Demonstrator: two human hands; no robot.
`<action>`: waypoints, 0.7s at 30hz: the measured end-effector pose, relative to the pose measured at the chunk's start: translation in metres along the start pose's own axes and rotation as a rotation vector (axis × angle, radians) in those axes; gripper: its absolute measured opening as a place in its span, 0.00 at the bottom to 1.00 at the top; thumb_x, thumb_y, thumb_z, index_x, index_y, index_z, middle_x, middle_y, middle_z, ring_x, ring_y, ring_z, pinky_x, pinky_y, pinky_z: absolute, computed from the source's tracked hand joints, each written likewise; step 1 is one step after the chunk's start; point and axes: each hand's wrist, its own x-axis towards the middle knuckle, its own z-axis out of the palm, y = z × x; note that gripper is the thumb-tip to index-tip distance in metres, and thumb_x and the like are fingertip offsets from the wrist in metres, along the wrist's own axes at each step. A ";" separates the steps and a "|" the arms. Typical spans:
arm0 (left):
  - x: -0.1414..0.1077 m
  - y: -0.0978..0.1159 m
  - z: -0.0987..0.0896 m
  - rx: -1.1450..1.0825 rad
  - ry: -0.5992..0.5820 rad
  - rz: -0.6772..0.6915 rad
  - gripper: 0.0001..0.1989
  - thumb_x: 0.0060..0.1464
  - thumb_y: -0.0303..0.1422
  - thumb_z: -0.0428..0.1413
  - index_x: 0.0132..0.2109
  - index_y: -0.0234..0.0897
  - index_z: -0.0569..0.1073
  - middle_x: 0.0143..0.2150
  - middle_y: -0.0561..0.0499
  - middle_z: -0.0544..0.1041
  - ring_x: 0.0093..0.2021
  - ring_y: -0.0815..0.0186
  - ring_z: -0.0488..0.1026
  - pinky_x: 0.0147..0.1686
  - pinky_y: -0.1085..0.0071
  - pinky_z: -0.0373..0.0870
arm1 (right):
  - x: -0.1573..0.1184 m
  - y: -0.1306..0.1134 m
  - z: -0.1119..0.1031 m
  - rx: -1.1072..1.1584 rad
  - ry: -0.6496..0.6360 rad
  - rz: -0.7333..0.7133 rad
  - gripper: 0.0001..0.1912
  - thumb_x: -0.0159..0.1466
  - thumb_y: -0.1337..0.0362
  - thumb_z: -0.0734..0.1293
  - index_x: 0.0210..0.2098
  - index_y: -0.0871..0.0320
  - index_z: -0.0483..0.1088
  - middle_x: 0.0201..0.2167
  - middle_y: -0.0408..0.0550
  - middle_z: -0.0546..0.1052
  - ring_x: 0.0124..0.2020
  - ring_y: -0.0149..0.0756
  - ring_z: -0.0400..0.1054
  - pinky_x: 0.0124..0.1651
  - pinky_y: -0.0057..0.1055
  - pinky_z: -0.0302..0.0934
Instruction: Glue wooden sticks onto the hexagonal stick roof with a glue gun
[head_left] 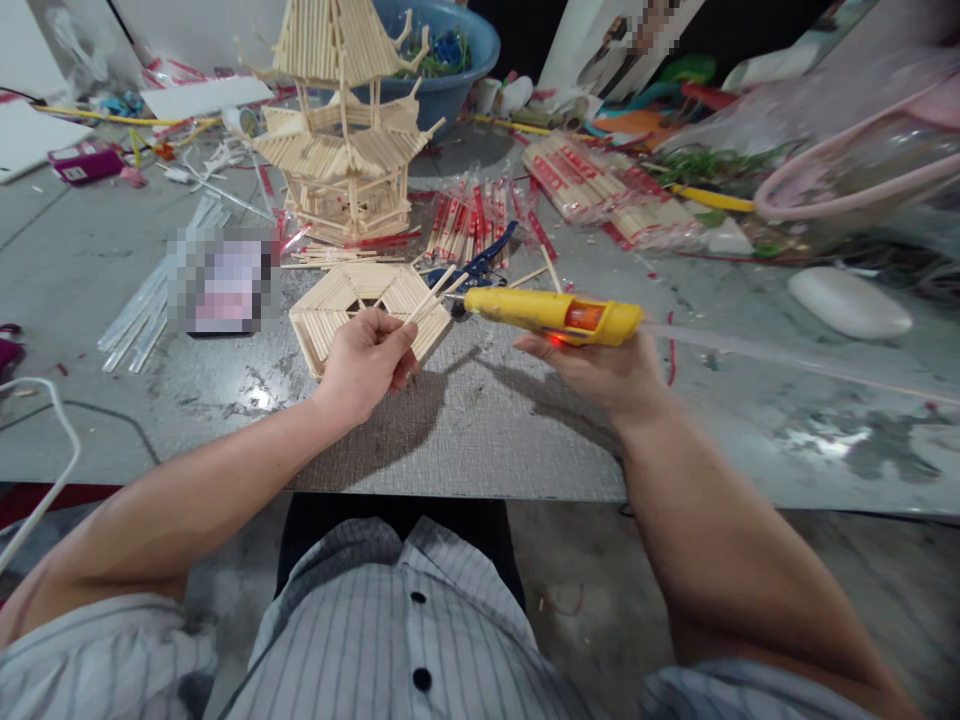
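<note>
Hex panel [319, 335]: pale wood slats in wedge sections, w/ dark gap at ctr, partly hidden under L hand [367, 365]. Sits low over counter [555, 465], roughly horiz., near-left edge showing some thickness; can't tell if it's flat on it. Sticks [433, 293]: a couple, thin, pale, same wood look, pinched in L fingers, slanting up to the R over panel's R side. Glue gun [517, 308]: yellow body w/ orange bit in side window, red light lit underneath, held in R hand [600, 370] above counter, approx. horiz., nozzle pointing L, just beside sticks; contact unclear.
</note>
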 end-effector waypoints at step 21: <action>-0.002 0.001 -0.003 -0.028 -0.043 0.025 0.09 0.55 0.27 0.54 0.28 0.37 0.63 0.15 0.59 0.70 0.11 0.78 0.61 0.10 0.80 0.56 | 0.032 -0.005 -0.033 0.059 0.621 0.201 0.09 0.52 0.64 0.72 0.26 0.59 0.68 0.18 0.39 0.67 0.15 0.24 0.58 0.18 0.26 0.53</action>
